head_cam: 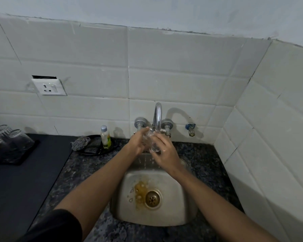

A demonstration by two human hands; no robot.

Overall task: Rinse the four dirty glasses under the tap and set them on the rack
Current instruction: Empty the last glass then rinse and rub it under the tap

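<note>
We hold one clear glass under the spout of the tap, above the far edge of the sink. Our left hand wraps it from the left with the fingers curled round its upper part, and our right hand grips it from the right, its fingers bent over the wall of the glass near the base. Both hands have a firm hold on the same glass. It lies tilted between them, though we cannot tell which way its mouth points. Drops fall below it toward the basin, so we judge water is running, but the stream itself is hard to make out.

Far to the left on the dark surface sits the black rack, and three glasses stand upside down on it, close together. By that count we judge three of the four are rinsed and placed, and this one in our hands is the last. A brownish puddle lies in the sink beside the drain, likely the dregs washed out.

What remains, as we see it: finish the rinse, carry the glass left across the surface, and set it mouth down on the free part of the rack beside the others.
</note>
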